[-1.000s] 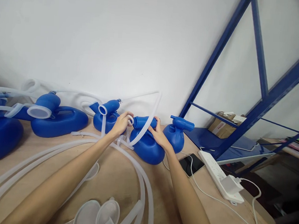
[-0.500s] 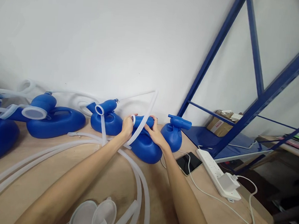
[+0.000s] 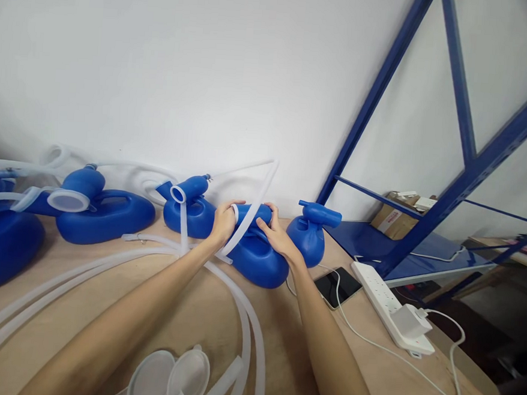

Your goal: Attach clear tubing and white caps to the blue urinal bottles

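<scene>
Shifted since a second ago: the left hand (image 3: pixel 224 223) and a white ring (image 3: pixel 234 212), now against a blue cylinder's (image 3: pixel 243 211) left end; left fingers wrap that end, the right hand's (image 3: pixel 277 231) curl around the other; the cylinder lies just above a blue jug (image 3: pixel 259 264) on the table (image 3: pixel 191 322), behind a translucent hose (image 3: pixel 268 183).

1. Soft, even light brightens the white wall (image 3: pixel 208 85) before me.
2. Shadow darkens the table (image 3: pixel 289 344) beside my right forearm (image 3: pixel 329 346).
3. A muted sheen lies on the blue bottle (image 3: pixel 263 263) I hold.
4. At far right, the floor (image 3: pixel 470 341) falls dim; the upper corner blackens, while wide-lens stretch lengthens that forearm toward the bottom edge.
</scene>
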A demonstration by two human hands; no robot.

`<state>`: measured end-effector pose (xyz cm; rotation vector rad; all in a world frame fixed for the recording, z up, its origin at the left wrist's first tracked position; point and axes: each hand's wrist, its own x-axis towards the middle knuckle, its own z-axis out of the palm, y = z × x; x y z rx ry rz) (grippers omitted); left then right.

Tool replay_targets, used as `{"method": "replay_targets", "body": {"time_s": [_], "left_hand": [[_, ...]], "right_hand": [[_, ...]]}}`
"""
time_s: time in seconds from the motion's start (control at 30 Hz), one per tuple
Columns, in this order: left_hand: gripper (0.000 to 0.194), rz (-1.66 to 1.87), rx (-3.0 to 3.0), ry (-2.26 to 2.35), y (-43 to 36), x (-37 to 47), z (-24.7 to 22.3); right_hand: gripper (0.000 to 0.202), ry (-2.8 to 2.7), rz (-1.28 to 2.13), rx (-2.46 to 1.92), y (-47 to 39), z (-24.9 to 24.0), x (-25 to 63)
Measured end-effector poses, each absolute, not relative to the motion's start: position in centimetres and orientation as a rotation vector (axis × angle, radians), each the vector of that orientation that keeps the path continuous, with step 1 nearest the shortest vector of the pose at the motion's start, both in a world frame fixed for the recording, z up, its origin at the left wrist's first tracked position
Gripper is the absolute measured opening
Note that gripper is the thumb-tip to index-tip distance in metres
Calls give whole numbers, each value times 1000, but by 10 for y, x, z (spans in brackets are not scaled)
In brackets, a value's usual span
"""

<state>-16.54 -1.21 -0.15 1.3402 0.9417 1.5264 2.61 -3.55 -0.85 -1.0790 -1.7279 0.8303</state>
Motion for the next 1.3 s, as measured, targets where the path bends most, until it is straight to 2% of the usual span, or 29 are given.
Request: {"method": "replay_targets", "body": {"time_s": [0.13,0.23,0.47,0.63,0.77,0.97,1.13,1.2,1.3], "left_hand": [[48,1559,1632,905,-24,-177,13],[44,1469,1849,778,-30,-181,24],[44,1374,2101,623,-35,-161,27],[60,1250,2203,576,-33,-181,37],[54,1132,2279,470,-40,-203,40],[51,1510,2285,743,-45,-175,21],[58,1607,2913,465,-21,-168,10],[59,1498,3127,322,-14,-174,15],[55,1039,3409,298,-15,-188,35]], "right_hand": [[75,-1722,900,-1027,-36,-9,28],[78,-1742,945,-1042,-38,-7,29],[110,-1833,964,-918,-35,-13,36],[91,-1765,954,-1015,-41,-8,35],[90,-1745,964,-1045,-43,-6,31],[95,-1771,898,-988,-38,-11,29],[101,-1811,916,-1023,-41,-8,29],[99,-1799,900,-1035,-43,-6,28],[92,-1768,893,-1040,-45,-4,26]]}}
